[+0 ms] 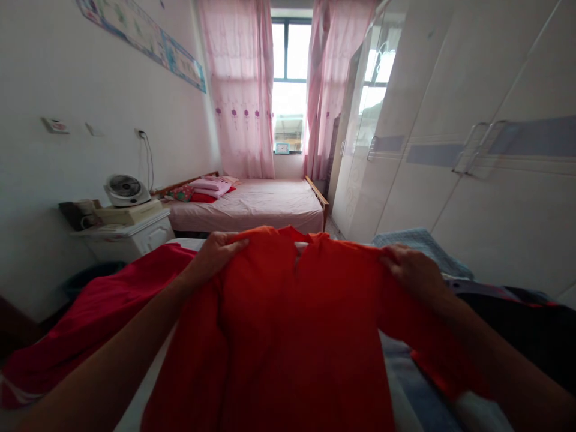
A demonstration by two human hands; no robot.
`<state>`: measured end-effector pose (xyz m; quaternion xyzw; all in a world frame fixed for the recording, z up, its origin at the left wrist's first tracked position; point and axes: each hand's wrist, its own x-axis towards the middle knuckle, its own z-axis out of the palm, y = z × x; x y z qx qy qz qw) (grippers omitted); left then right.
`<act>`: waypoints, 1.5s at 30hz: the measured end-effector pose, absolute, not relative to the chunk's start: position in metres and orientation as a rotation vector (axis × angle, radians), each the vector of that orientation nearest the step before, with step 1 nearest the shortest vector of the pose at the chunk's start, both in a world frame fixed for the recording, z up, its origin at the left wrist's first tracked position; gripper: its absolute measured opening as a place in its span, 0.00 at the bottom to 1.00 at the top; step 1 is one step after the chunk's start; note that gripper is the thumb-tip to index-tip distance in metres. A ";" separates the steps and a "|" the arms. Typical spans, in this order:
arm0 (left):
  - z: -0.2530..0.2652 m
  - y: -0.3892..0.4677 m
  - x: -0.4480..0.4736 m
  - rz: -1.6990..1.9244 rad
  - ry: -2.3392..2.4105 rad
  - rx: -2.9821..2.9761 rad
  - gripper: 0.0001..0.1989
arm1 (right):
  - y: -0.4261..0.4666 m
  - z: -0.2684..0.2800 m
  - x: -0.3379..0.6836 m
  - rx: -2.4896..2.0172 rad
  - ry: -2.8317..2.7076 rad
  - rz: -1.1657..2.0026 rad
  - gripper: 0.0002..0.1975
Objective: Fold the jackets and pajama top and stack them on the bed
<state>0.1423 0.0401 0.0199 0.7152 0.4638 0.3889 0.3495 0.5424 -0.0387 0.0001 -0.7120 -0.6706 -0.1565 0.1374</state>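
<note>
Red top (pixel 301 318) stretched between two hands

The left hand (pixel 220 258) and the right hand (pixel 407 267) are both closed on the fabric, each gripping a shoulder — the top hangs spread in front of the person, its neck opening uppermost, sleeves drooping at either side. A crimson cloth (pixel 121 288) lies beyond the left forearm; a black garment (pixel 513 318) and a checked blue cloth (pixel 409 243) lie on the right. Lower down it is dim and blurred — the bluish cloth (pixel 402 366) beside the top may be another garment. Farther off stands a bed (pixel 274 201).
</note>
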 end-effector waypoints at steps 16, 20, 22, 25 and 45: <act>-0.097 -0.077 0.088 0.628 1.362 2.799 0.28 | -0.126 -0.115 0.497 -1.948 -1.770 0.332 0.18; -0.122 -0.090 0.061 0.724 1.642 2.478 0.29 | -0.163 -0.128 0.491 -2.047 -1.637 0.583 0.25; -0.120 -0.078 0.048 0.812 1.616 2.129 0.23 | -0.172 -0.126 0.484 -1.985 -1.685 0.644 0.30; -0.108 -0.062 0.026 1.122 1.598 1.656 0.26 | -0.182 -0.128 0.470 -1.853 -1.898 0.597 0.39; -0.130 -0.119 0.081 0.678 1.575 2.671 0.17 | -0.180 -0.120 0.436 -1.692 -1.555 0.575 0.34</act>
